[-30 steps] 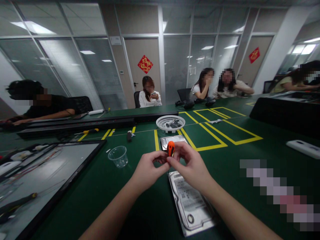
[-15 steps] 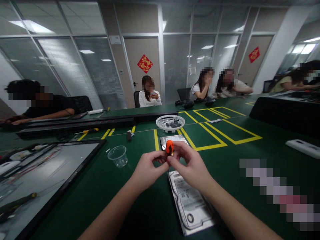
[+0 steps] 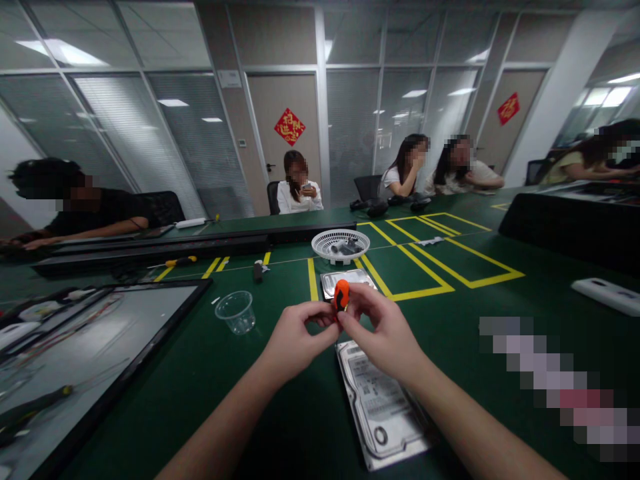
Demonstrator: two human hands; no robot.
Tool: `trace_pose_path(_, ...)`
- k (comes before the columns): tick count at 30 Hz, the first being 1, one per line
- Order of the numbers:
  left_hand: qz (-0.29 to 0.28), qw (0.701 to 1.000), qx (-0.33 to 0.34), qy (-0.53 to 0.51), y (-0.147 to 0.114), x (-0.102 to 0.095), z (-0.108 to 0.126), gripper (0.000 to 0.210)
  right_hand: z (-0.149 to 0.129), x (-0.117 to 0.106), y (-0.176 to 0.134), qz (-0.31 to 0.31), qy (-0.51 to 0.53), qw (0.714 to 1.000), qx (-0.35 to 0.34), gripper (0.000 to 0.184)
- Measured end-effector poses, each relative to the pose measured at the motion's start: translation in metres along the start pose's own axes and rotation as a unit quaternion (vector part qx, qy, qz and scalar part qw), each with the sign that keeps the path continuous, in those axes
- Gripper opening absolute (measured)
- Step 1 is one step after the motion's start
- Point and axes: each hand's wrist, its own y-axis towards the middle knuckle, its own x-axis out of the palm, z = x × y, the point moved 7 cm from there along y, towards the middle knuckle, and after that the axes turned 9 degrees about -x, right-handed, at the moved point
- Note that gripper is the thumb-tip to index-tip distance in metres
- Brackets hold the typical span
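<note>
A small screwdriver with an orange and black handle is held up between my two hands. The fingers of my right hand pinch it from the right, just under the thick end of the handle. From the other side, my left hand closes its fingertips on the lower part; the shaft and tip are hidden. Below my right hand a silver hard drive lies flat on the table, partly covered by my wrist. Another hard drive lies behind my fingers, mostly in view above them.
A clear plastic cup stands left of my hands. Farther back is a white basket with dark parts inside. A black-framed panel bearing tools and wires fills the left side. Several people sit across the green table.
The screwdriver handle has shifted and turned very slightly to the right between my fingers. Both hands stay nearly in the same place.
</note>
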Motion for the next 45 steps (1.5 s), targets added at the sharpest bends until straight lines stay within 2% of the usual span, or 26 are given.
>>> trace_pose_path(8,0.016,1.0,-0.012,-0.018,0.0019,-0.001,-0.0048,0.015,0.0012,0.0016,0.0001,0.01,0.022,1.0,-0.003,0.03)
trace_pose_path(14,-0.001,1.0,-0.008,-0.015,0.0016,0.0,-0.0031,0.014,0.0005,0.0017,-0.0001,-0.005,0.012,1.0,0.006,0.036)
trace_pose_path(20,0.004,1.0,-0.024,-0.019,0.002,-0.0003,-0.0041,0.016,0.0025,0.0014,0.0001,0.0,0.006,1.0,0.001,0.028)
trace_pose_path(26,-0.002,1.0,-0.009,-0.008,0.0015,-0.0001,-0.0024,0.014,0.0036,0.0008,-0.001,-0.003,-0.011,1.0,-0.004,0.034)
trace_pose_path(32,0.003,0.999,-0.022,-0.027,0.0016,-0.0003,-0.0063,0.016,0.0029,0.0015,-0.0002,0.003,0.011,1.0,0.003,0.028)
trace_pose_path(38,-0.012,1.0,-0.01,-0.008,0.0012,0.0013,-0.0034,0.015,0.0016,0.002,-0.0004,-0.009,0.002,1.0,-0.002,0.04)
trace_pose_path(45,0.002,0.999,-0.023,-0.029,0.0018,0.0,-0.0048,0.016,0.0025,0.0018,-0.0007,0.005,0.019,1.0,-0.003,0.029)
